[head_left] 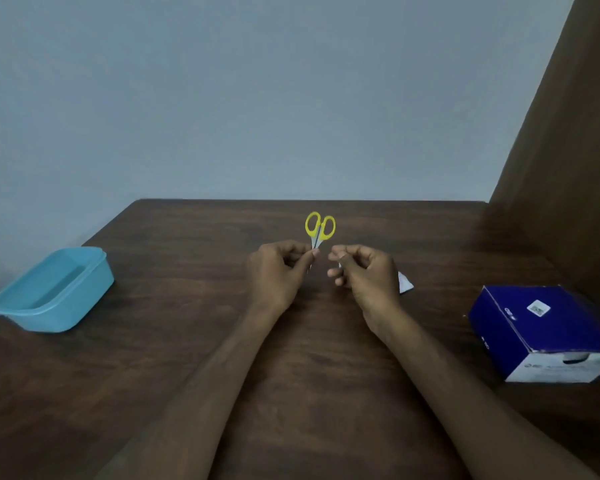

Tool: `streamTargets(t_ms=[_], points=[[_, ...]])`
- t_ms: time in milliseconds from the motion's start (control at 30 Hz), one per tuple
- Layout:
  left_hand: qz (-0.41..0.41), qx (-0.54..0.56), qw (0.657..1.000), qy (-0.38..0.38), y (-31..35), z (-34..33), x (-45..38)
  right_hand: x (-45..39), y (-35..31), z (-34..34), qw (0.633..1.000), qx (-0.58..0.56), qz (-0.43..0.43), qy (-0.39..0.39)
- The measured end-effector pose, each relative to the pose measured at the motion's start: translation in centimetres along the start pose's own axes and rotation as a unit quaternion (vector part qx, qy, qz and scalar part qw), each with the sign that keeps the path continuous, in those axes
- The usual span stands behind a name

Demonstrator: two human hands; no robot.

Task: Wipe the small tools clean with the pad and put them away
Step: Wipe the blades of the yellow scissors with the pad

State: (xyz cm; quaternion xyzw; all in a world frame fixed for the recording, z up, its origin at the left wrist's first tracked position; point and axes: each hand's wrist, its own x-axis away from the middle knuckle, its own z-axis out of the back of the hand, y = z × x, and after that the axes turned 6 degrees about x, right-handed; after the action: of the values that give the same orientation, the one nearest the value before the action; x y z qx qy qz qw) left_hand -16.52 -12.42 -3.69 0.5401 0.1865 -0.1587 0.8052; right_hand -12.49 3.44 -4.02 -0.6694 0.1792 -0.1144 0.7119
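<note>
A dark wooden table (291, 393) stands against a grey-blue wall (222, 98). Above its middle, the left hand (274, 275) pinches small yellow-handled scissors (319, 228) by the blades, handles up. The right hand (364, 275) curls around a scrap of white pad (339, 265), barely visible.

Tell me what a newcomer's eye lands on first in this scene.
First, the yellow-handled scissors at the table's centre, handles up, their blades pinched by the left hand. The right hand beside it is curled round something small and white, barely visible. Then the colours at the edges: a light blue tub far left, a dark blue box far right.
</note>
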Motion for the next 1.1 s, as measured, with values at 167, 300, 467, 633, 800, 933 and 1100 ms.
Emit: streamTargets(t_ms=[167, 300, 467, 633, 800, 933, 1100], points=[[0.079, 0.175, 0.980, -0.049, 0.3, 0.1, -0.1, 0.3, 0.3, -0.2, 0.997, 0.059, 0.037, -0.019], [0.106, 0.231, 0.966, -0.049, 0.4, 0.4, -0.1, 0.9, 0.0, 0.0, 0.986, 0.143, 0.077, -0.050], [0.116, 0.268, 0.955, -0.049, 0.7, 0.6, -0.2, 0.6, -0.2, 0.2, 0.992, 0.087, 0.072, -0.059], [0.145, 0.281, 0.949, -0.017, 0.7, 1.5, -0.8, 0.2, -0.7, 0.5, 0.999, 0.014, 0.025, -0.042], [0.060, 0.173, 0.980, -0.082, 0.3, 1.9, -0.5, -0.7, -0.6, 1.0, 0.999, -0.052, 0.015, -0.005], [-0.001, 0.074, 0.986, -0.152, 0.3, 1.4, 0.0, -1.3, -0.4, 1.5, 0.997, -0.071, 0.007, 0.018], [-0.015, 0.000, 0.985, -0.174, 0.6, 1.4, 0.1, -1.3, -0.4, 1.2, 0.996, -0.084, 0.018, 0.013]])
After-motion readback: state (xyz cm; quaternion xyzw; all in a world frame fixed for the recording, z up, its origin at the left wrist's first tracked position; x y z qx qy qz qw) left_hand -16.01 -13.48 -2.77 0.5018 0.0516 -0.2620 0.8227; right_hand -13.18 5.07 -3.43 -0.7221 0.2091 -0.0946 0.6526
